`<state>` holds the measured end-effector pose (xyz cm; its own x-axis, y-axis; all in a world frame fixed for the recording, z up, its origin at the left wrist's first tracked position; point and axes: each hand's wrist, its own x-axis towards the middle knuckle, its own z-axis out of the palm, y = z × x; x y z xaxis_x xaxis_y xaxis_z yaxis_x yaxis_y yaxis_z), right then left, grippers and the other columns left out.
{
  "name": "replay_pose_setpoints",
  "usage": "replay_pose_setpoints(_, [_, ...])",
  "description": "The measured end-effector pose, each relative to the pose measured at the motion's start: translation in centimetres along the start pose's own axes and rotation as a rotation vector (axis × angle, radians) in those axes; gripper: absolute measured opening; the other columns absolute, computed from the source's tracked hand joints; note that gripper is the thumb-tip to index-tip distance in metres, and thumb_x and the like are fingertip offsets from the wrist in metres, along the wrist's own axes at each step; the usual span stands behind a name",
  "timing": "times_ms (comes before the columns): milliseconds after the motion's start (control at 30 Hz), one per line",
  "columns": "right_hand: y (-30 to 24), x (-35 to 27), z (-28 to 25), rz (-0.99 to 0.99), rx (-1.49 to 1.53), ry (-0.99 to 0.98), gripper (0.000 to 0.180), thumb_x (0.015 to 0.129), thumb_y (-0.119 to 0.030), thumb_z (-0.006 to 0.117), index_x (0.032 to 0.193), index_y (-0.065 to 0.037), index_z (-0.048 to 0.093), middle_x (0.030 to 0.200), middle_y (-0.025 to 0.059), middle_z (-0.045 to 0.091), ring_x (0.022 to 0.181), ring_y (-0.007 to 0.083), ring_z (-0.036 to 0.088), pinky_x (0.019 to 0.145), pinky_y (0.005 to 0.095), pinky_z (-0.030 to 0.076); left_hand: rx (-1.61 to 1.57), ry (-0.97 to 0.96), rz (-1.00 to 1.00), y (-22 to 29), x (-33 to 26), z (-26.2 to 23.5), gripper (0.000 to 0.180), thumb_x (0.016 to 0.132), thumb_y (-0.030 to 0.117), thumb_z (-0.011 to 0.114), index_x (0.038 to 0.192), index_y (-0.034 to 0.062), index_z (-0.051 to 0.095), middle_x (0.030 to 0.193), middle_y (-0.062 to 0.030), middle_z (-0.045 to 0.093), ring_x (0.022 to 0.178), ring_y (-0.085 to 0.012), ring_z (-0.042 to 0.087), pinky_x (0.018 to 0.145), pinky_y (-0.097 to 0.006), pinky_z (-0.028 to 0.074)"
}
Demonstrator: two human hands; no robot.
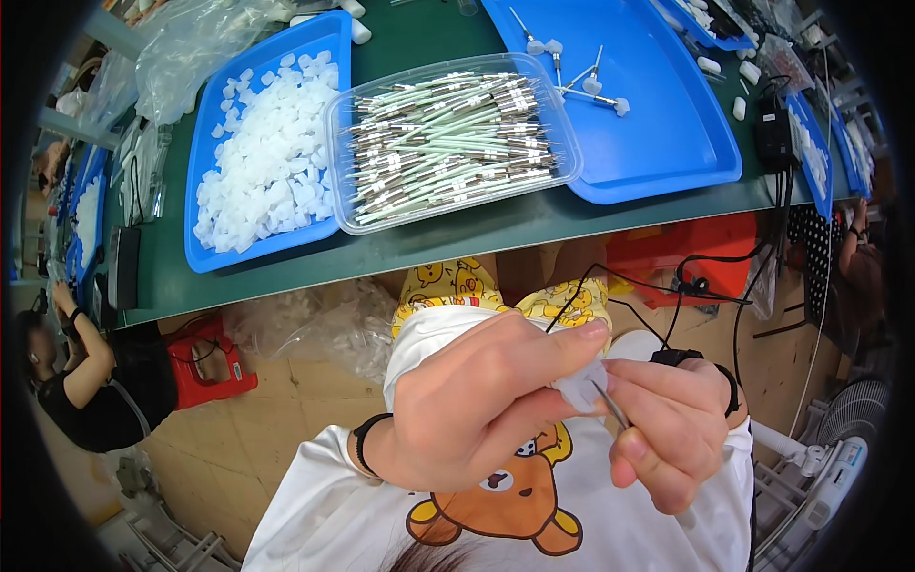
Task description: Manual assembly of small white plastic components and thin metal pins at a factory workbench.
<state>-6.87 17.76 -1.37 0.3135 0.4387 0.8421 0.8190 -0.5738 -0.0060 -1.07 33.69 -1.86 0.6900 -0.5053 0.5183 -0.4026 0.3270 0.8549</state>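
Note:
In front of my chest, my left hand (472,391) pinches a small translucent white plastic piece (578,389) between thumb and fingers. My right hand (672,424) is closed on a thin dark rod (612,408), whose tip meets the white piece. Whether the tip is inside it, I cannot tell. On the table, a blue tray (197,229) at the left holds a heap of similar white pieces (272,153). Beside it, a clear plastic box (335,162) is full of thin green and brown rods (453,143). At the right, another blue tray (658,157) carries several rods with white pieces on their ends (593,86).
The green table (400,253) ends just beyond my knees. Black cables (677,286) hang from its right side by a black adapter (774,133). Red stools (205,367) stand below. A white fan (848,448) is at the right. Another person (105,381) sits at the left.

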Motion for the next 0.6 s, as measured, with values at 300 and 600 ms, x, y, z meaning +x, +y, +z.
replay_pose_setpoints(300, [-0.5, 0.4, 0.0, 0.057, 0.035, 0.036, 0.027, 0.090, -0.023, 0.041, 0.092, 0.004, 0.037, 0.070, 0.0149, 0.053, 0.046, 0.0206, 0.056, 0.033, 0.0240, 0.039, -0.229, -0.123, -0.113, -0.4, 0.1, -0.5, 0.032, 0.071, 0.003, 0.068, 0.096, -0.0085, 0.053, 0.069, -0.0108, 0.057, 0.052, -0.0113, 0.049, 0.051, -0.023, 0.036])
replay_pose_setpoints(600, [-1.5, 0.9, -1.0, 0.270, 0.324, 0.070, 0.029, 0.089, -0.021, 0.045, 0.097, 0.004, 0.036, 0.075, 0.0185, 0.056, 0.049, 0.0211, 0.059, 0.035, 0.0245, 0.046, -0.235, -0.169, 0.068, -1.3, 0.8, -0.7, 0.027, 0.076, 0.018, 0.065, 0.093, -0.0031, 0.060, 0.080, -0.0080, 0.059, 0.059, -0.0135, 0.052, 0.051, -0.025, 0.036])
